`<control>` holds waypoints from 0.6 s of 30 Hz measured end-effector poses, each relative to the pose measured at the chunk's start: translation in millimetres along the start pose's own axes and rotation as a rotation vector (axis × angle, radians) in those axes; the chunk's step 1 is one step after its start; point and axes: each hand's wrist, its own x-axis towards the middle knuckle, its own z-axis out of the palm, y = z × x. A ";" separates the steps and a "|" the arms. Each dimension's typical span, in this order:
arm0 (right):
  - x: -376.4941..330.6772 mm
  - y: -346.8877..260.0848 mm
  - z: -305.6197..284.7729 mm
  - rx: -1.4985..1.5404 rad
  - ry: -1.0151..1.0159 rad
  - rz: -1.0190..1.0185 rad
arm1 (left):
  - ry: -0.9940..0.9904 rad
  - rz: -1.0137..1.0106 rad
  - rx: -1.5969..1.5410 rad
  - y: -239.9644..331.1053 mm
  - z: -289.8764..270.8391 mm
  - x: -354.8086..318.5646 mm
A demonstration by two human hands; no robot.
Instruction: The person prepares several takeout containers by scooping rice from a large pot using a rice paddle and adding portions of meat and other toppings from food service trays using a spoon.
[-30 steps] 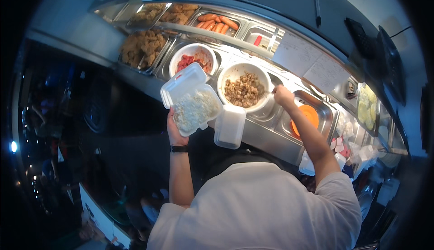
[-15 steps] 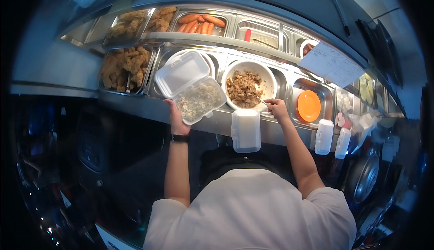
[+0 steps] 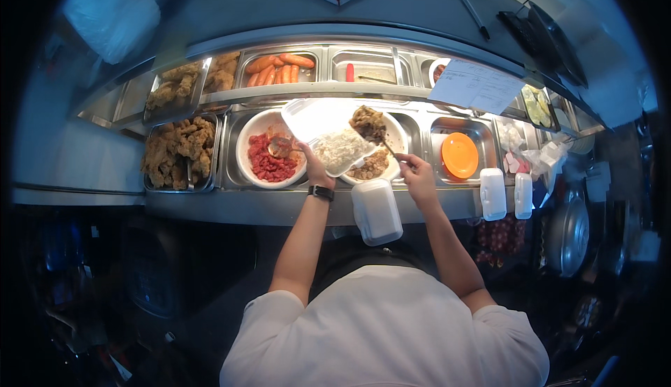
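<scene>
**Box half filled, brown topping going on**

I am holding the open white foam clamshell box up over the steel serving counter with my left hand, fingers wrapped under its near edge. White rice is already lying in the lower half of the box. My right hand is gripping the thin handle of a metal spoon, and I am lifting a heap of brown minced food on it, just above the rice. None of that brown food appears to be in the box yet, so I judge the filling as partly done. The round white bowl of brown mince is sitting right below the box, beside a round white bowl of red chopped food. A closed white foam box is resting on the counter's edge, near my right wrist.
</scene>
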 end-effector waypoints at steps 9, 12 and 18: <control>-0.8 -14.1 26.7 -0.294 0.297 -0.281 | 0.127 0.012 -0.115 -26.3 19.1 9.7; 1.6 -18.4 24.4 -0.349 0.338 -0.318 | 0.089 0.008 -0.107 -22.5 25.4 3.5; -5.1 -31.2 17.7 -0.477 0.308 -0.306 | 0.023 0.014 -0.078 -17.3 13.6 5.4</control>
